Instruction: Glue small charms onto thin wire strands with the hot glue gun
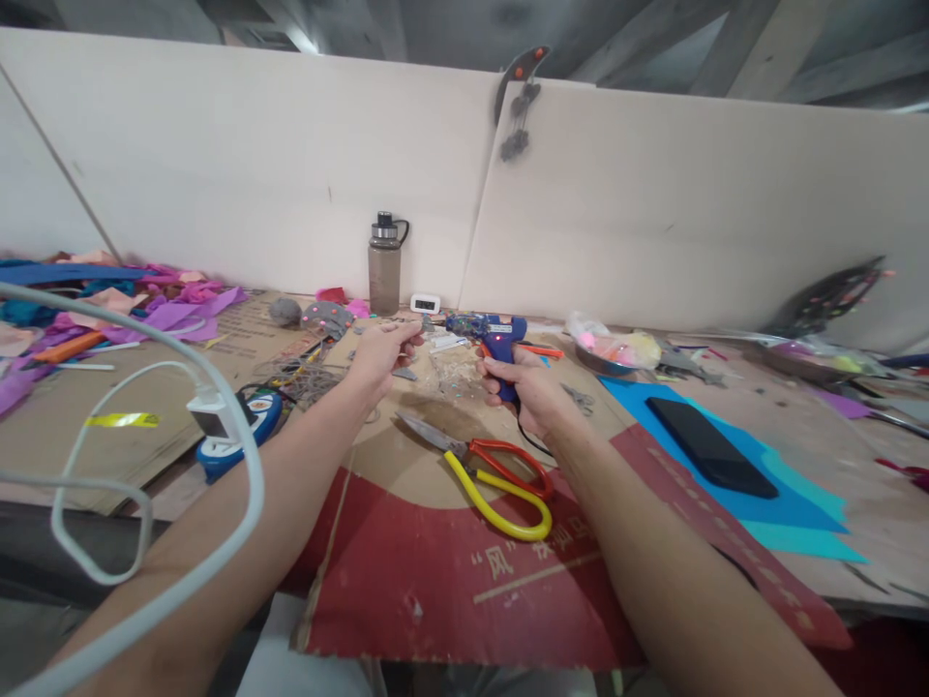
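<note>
My right hand is wrapped round the handle of a blue glue gun, whose nozzle points left. My left hand is closed in a pinch on a small grey piece, held just left of the nozzle. Both hands hover over a sheet of brown and red cardboard. Scissors with a red and a yellow handle lie on the cardboard between my forearms.
A black phone lies on blue paper at the right. A water bottle and a small white clock stand by the back wall. Purple and pink scraps pile at the left. White cables and a blue tape measure lie near left.
</note>
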{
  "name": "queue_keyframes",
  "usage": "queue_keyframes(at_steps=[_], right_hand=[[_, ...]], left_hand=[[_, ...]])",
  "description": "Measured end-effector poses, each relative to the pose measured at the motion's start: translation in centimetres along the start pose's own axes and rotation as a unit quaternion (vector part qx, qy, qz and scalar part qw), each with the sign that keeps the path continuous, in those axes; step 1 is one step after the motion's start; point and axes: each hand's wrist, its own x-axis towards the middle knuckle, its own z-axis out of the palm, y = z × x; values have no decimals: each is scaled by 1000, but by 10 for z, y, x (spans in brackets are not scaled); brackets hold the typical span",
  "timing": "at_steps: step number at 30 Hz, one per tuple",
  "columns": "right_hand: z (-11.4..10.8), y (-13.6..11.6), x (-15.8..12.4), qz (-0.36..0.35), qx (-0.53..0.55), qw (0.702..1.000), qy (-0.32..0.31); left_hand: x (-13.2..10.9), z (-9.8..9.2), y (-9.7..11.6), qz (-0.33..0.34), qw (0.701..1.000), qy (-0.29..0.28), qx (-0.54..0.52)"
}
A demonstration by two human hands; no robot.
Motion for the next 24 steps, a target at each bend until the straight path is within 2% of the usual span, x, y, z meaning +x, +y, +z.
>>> queue_keyframes(at_steps=[4, 8, 15, 20, 24], right_hand=[[0, 1, 0, 10, 2, 1000, 9], [-3, -2, 2, 48, 19, 999, 15], [-14, -6, 7, 168, 132, 974, -74], [-17, -6, 9, 172, 164, 968, -80], [-21, -6, 11, 159, 192, 964, -88]], left_hand=[[-2, 2, 0, 28, 999, -20, 3], [-1, 2, -1, 43, 999, -23, -1], [4, -2, -3, 36, 999, 12, 13], [6, -4, -4, 34, 999, 29, 31], [7, -5, -7, 45, 994, 54, 85]])
